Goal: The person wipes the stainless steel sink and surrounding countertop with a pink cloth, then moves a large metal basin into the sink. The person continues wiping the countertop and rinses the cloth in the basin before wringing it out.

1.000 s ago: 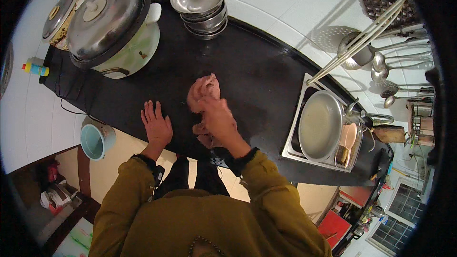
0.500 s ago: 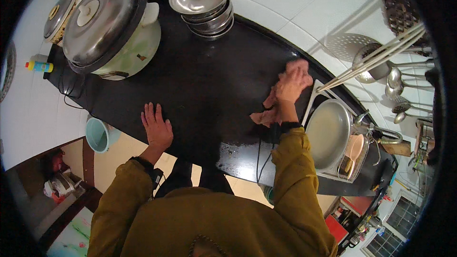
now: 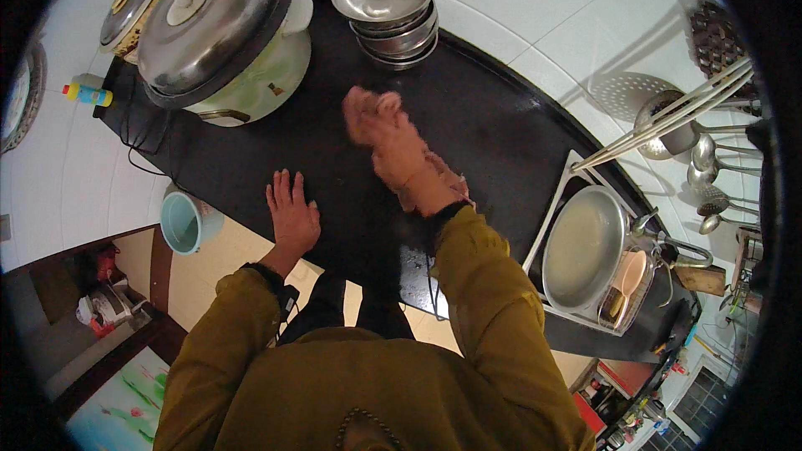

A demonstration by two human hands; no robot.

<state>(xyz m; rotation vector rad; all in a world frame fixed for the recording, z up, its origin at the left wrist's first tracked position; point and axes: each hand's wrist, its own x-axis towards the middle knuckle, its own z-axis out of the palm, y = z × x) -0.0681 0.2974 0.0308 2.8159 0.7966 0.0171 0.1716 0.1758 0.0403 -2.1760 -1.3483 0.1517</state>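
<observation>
A crumpled pink cloth [image 3: 365,114] lies under my right hand [image 3: 399,150], which presses it against the black countertop [image 3: 493,142]. Part of the cloth trails out beside the wrist, and the hand is slightly smeared by motion. My left hand [image 3: 294,215] rests flat near the counter's front edge, fingers stretched out, holding nothing. Just beyond the cloth stands a stack of steel bowls [image 3: 384,0]. To the left of the cloth is a large pale green electric cooker [image 3: 276,79] with a domed metal lid [image 3: 205,29].
A sink holds a metal basin [image 3: 585,242] of cloudy liquid, beside a pink ladle [image 3: 628,276]. Ladles and strainers [image 3: 706,154] hang on the right wall. A light blue bucket [image 3: 188,225] stands below the counter at left. Behind it, a cable [image 3: 138,138] crosses the countertop.
My right hand has swept the pink cloth leftward across the counter, from beside the sink to near the bowls. My left hand stays flat on the counter. The view has shifted slightly.
</observation>
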